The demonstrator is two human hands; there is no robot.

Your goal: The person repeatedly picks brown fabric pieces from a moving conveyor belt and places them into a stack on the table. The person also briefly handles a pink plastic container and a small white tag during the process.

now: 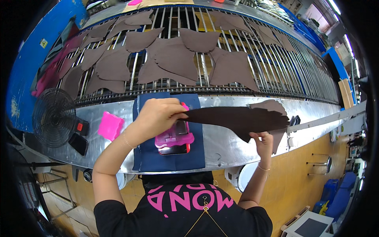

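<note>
On blue cloth (191,161), a pink container (173,141), contents unclear; hands (160,114) (264,143) hold brown piece (237,119).

one wide fisheye view from the person's head, aimed down and forward, hands (158,117) near the lens at mid-frame, black shirt (241,225) close at lower centre, tabletop (225,152) bowing across the middle, barred conveyor (285,67) farther off along the top

Left hand (161,115) and right hand (263,143) pinch, well apart.
</note>
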